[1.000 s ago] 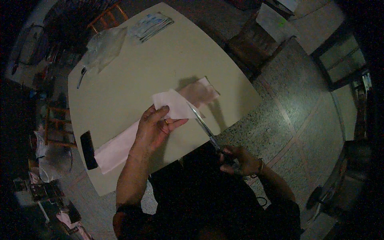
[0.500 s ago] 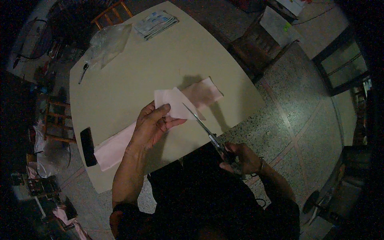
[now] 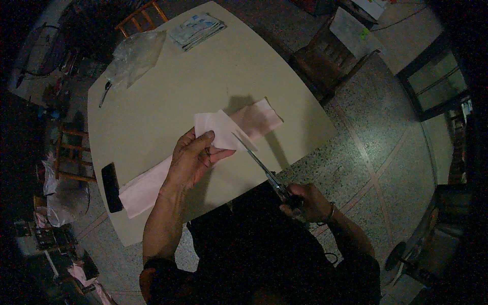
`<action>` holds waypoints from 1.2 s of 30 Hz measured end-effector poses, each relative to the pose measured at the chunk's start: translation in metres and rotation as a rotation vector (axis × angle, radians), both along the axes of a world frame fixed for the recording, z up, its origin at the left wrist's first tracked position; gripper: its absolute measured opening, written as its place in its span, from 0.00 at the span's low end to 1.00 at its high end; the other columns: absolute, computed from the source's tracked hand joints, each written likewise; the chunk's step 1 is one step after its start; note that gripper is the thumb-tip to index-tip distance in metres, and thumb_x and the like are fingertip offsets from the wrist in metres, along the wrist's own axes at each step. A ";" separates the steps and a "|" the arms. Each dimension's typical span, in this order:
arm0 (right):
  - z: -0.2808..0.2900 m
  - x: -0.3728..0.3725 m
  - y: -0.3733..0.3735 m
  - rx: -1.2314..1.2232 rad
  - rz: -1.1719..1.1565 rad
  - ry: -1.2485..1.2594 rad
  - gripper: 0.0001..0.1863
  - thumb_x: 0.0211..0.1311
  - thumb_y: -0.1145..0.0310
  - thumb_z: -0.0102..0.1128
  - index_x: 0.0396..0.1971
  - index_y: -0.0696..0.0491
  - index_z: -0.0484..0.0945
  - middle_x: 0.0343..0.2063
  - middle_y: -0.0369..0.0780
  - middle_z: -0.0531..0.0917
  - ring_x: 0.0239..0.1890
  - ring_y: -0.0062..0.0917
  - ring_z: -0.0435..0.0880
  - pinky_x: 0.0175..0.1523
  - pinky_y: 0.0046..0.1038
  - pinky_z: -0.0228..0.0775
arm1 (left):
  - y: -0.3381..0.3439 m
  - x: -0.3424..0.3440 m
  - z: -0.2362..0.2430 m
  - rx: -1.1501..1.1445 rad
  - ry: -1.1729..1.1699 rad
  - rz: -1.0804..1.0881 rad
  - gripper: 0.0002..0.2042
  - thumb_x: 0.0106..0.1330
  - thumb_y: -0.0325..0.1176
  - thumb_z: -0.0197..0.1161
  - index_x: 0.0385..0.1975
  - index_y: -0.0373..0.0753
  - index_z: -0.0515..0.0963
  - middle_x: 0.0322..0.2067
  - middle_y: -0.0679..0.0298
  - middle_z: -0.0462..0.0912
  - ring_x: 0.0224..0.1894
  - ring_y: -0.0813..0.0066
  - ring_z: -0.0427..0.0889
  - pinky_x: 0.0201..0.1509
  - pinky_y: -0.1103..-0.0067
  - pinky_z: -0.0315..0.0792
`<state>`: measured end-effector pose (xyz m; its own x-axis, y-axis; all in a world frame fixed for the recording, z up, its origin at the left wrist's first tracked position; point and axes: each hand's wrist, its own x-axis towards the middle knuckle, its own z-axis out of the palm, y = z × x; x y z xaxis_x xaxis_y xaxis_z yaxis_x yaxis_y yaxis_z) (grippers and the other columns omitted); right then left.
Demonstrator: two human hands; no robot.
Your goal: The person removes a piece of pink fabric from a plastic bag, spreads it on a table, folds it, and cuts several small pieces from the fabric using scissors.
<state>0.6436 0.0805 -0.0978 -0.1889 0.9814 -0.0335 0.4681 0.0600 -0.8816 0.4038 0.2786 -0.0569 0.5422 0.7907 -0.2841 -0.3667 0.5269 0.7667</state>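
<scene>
My left hand (image 3: 191, 151) pinches a small folded pale pink paper piece (image 3: 215, 129) between thumb and fingers, above the table. My right hand (image 3: 308, 202) grips dark-handled scissors (image 3: 268, 171) out past the table's near edge. Their blades point up and left, with the tip at the right edge of the held piece; the blades look closed together. On the tabletop behind the held piece lies a pink strip (image 3: 257, 118), partly in shadow. Another pink strip (image 3: 146, 188) stretches from under my left wrist toward a black phone (image 3: 112, 187).
The cream table (image 3: 173, 96) has curved edges. Toward its far side lie a clear plastic bag (image 3: 134, 56), a folded printed cloth or paper stack (image 3: 197, 31) and a black pen-like item (image 3: 105, 94). Wooden chairs (image 3: 75, 155) stand around it, one (image 3: 325, 61) at the far right.
Almost nothing differs. The held pink piece and my left hand have shifted very slightly left; the scissors keep nearly the same place.
</scene>
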 end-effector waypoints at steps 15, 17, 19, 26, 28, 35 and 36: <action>0.001 0.005 -0.005 -0.197 0.041 -0.004 0.13 0.52 0.65 0.70 0.30 0.53 0.74 0.22 0.37 0.75 0.25 0.23 0.74 0.32 0.25 0.67 | -0.001 0.001 0.003 -0.013 0.024 -0.013 0.14 0.65 0.24 0.55 0.49 0.28 0.69 0.45 0.51 0.79 0.45 0.54 0.82 0.49 0.56 0.80; 0.003 0.004 -0.002 -0.217 0.044 -0.005 0.14 0.52 0.65 0.70 0.30 0.53 0.73 0.23 0.36 0.75 0.26 0.22 0.74 0.33 0.25 0.67 | 0.000 0.000 0.000 -0.012 0.035 -0.028 0.14 0.66 0.24 0.55 0.50 0.27 0.68 0.45 0.50 0.79 0.45 0.53 0.82 0.49 0.56 0.80; 0.004 0.002 0.000 -0.197 0.055 0.007 0.14 0.52 0.65 0.70 0.30 0.53 0.73 0.24 0.37 0.75 0.27 0.22 0.74 0.33 0.25 0.68 | -0.001 -0.001 0.000 0.001 0.058 -0.053 0.14 0.66 0.24 0.55 0.50 0.26 0.68 0.46 0.50 0.79 0.44 0.53 0.83 0.50 0.56 0.80; 0.006 -0.003 0.006 -0.141 0.032 0.008 0.17 0.50 0.64 0.71 0.30 0.54 0.71 0.24 0.37 0.76 0.26 0.23 0.75 0.32 0.27 0.68 | -0.005 0.002 0.000 0.004 0.060 -0.055 0.13 0.65 0.24 0.56 0.47 0.26 0.72 0.45 0.51 0.80 0.41 0.54 0.84 0.50 0.56 0.80; 0.008 -0.005 0.007 -0.142 0.014 0.015 0.17 0.50 0.63 0.71 0.30 0.54 0.71 0.23 0.37 0.76 0.25 0.24 0.76 0.31 0.27 0.69 | -0.006 -0.001 -0.004 0.010 0.057 -0.101 0.12 0.67 0.26 0.54 0.48 0.28 0.72 0.44 0.53 0.80 0.43 0.57 0.83 0.51 0.59 0.79; 0.007 -0.008 0.011 -0.126 -0.022 -0.014 0.16 0.50 0.62 0.69 0.29 0.55 0.72 0.21 0.40 0.78 0.24 0.27 0.79 0.30 0.29 0.70 | -0.010 0.004 0.002 0.017 0.050 -0.114 0.12 0.68 0.27 0.55 0.49 0.30 0.72 0.44 0.55 0.81 0.44 0.61 0.83 0.53 0.60 0.78; 0.006 -0.008 0.010 -0.097 -0.021 -0.017 0.15 0.50 0.62 0.69 0.28 0.55 0.72 0.21 0.40 0.78 0.24 0.28 0.79 0.30 0.30 0.70 | -0.009 0.004 0.001 0.018 0.042 -0.120 0.12 0.68 0.27 0.54 0.49 0.30 0.72 0.44 0.55 0.81 0.44 0.61 0.83 0.53 0.60 0.78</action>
